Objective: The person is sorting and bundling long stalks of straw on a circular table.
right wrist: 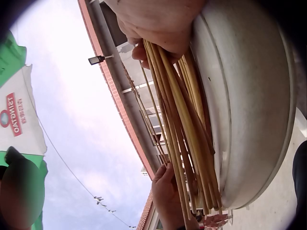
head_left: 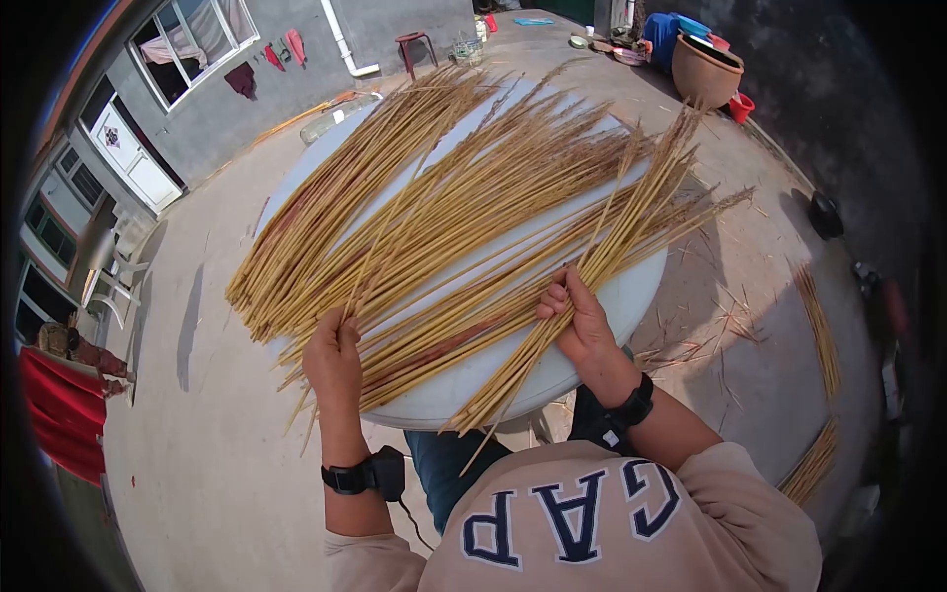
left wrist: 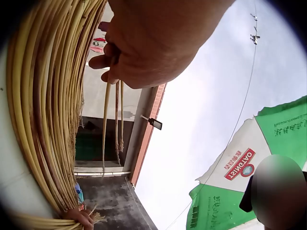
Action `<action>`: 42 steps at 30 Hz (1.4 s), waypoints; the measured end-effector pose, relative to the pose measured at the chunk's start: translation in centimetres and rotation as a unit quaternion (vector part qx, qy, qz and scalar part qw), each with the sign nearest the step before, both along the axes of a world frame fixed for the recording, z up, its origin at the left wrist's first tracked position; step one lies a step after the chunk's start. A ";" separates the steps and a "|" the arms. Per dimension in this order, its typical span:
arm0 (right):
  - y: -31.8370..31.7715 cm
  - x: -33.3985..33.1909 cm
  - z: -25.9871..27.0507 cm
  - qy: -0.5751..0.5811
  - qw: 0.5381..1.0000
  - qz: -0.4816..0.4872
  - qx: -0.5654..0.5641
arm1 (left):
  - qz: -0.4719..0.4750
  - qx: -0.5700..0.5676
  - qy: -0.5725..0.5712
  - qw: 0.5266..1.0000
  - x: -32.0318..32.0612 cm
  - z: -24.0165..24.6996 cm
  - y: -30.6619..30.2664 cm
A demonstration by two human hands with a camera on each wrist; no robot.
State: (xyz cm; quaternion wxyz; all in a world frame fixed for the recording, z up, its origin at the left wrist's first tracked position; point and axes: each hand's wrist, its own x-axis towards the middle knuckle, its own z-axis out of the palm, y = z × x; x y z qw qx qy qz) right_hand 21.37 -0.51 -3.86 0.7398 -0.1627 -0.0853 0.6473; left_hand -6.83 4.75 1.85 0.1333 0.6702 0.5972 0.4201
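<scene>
My left hand (head_left: pixel 333 365) pinches a few thin straw-like stalks (left wrist: pixel 106 120) between thumb and fingers, at the table's near left. They slant up over the piles in the head view. At the near right, my right hand (head_left: pixel 582 321) grips a thicker bundle of yellow stalks (right wrist: pixel 182 115), fingers curled round it. Its cut ends point down past the table edge and its feathery brown tops point away. Under and beyond the hands, more stalks lie in piles: one near pile (head_left: pixel 434 350), a wide middle one (head_left: pixel 473 187) and one at the left (head_left: pixel 335 187).
The round white table (head_left: pixel 631 306) bears the piles. Loose stalks (head_left: pixel 817 331) and broken bits (head_left: pixel 730 321) lie on the ground at the right. A large clay pot (head_left: pixel 706 74) and a red bucket (head_left: pixel 741 107) stand at the back right, a stool (head_left: pixel 416 51) by the wall.
</scene>
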 end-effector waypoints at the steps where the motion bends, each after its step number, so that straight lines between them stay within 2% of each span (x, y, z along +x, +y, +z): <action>1: 0.0 0.1 -0.2 0.001 1.000 -0.015 0.000 | -0.027 -0.016 0.000 1.000 0.5 0.4 -0.4; 3: 0.1 0.2 -0.4 -0.012 1.000 0.005 -0.003 | -0.057 -0.031 0.001 0.998 1.5 1.4 -1.3; 5: 0.1 0.1 -0.3 -0.022 1.000 0.001 0.000 | -0.168 -0.075 -0.019 0.983 3.7 1.7 -2.7; 6: 0.0 0.1 -0.2 -0.033 0.999 0.004 0.004 | -0.173 -0.077 -0.021 0.982 4.8 1.3 -3.2; 8: -0.1 0.0 -0.1 -0.034 0.999 0.003 0.008 | -0.279 -0.074 0.028 0.957 6.9 0.5 -4.0; 9: 0.0 0.0 -0.3 -0.056 0.998 -0.004 0.009 | -0.279 -0.074 0.026 0.957 7.8 0.2 -4.4; 11: 0.1 0.0 -0.7 -0.078 0.997 -0.010 0.009 | -0.347 -0.079 0.119 0.927 9.3 -0.2 -4.7; 14: 0.1 0.2 -1.0 -0.043 0.999 0.005 0.011 | -0.349 -0.115 0.106 0.924 10.3 -1.1 -4.8; 18: 0.0 0.6 -1.4 -0.082 0.997 0.009 0.007 | -0.360 -0.116 0.070 0.923 10.1 -1.4 -4.4; 21: 0.2 0.5 -1.4 -0.064 0.998 0.024 0.015 | -0.334 -0.141 0.011 0.932 9.9 -1.1 -4.4; 23: 0.2 0.0 -0.9 -0.039 0.999 0.030 0.015 | -0.304 -0.207 -0.010 0.930 9.8 -0.9 -4.4; 25: 0.7 -1.0 -0.1 -0.036 0.998 0.044 0.024 | -0.308 -0.206 0.010 0.929 9.0 -1.9 -3.9; 26: 1.0 -1.9 0.0 -0.034 0.997 0.058 0.026 | -0.303 -0.152 0.041 0.940 8.4 -2.3 -4.3; 27: 0.1 0.0 -0.7 -0.036 0.998 0.044 0.040 | -0.346 -0.093 0.074 0.931 10.2 -2.5 -4.4; 28: 0.2 -1.0 -0.6 -0.021 0.996 0.080 0.039 | -0.321 -0.147 0.045 0.935 9.5 -2.5 -5.1; 29: 0.5 -2.3 -0.4 -0.039 0.995 0.086 0.021 | -0.289 -0.198 0.081 0.933 8.2 -2.4 -5.1; 30: 0.6 -1.3 -0.3 -0.058 0.997 0.057 0.012 | -0.338 -0.174 0.059 0.923 9.4 -3.1 -3.9; 32: 1.5 -2.0 -1.9 -0.055 0.997 0.046 0.021 | -0.350 -0.159 0.029 0.923 8.8 -3.6 -4.0; 34: 1.9 -1.6 -1.9 -0.050 0.997 0.039 0.043 | -0.371 -0.198 0.062 0.905 9.4 -2.6 -3.9; 35: 2.4 -1.9 -1.9 -0.020 0.999 0.028 0.025 | -0.352 -0.256 0.056 0.899 9.1 -1.8 -3.7; 36: 2.7 -1.7 -1.9 0.011 1.000 0.012 0.008 | -0.359 -0.255 0.059 0.896 9.2 -1.5 -3.3; 38: -0.1 0.3 -1.1 0.021 1.000 0.001 0.017 | -0.378 -0.202 0.041 0.903 10.5 -0.3 -6.1; 39: 0.8 -0.1 -1.3 0.021 1.000 -0.005 0.008 | -0.386 -0.186 -0.007 0.904 9.4 -1.8 -4.7; 42: 0.6 -0.2 -1.0 0.000 1.000 -0.020 0.003 | -0.390 -0.179 0.056 0.901 7.7 -3.0 -3.3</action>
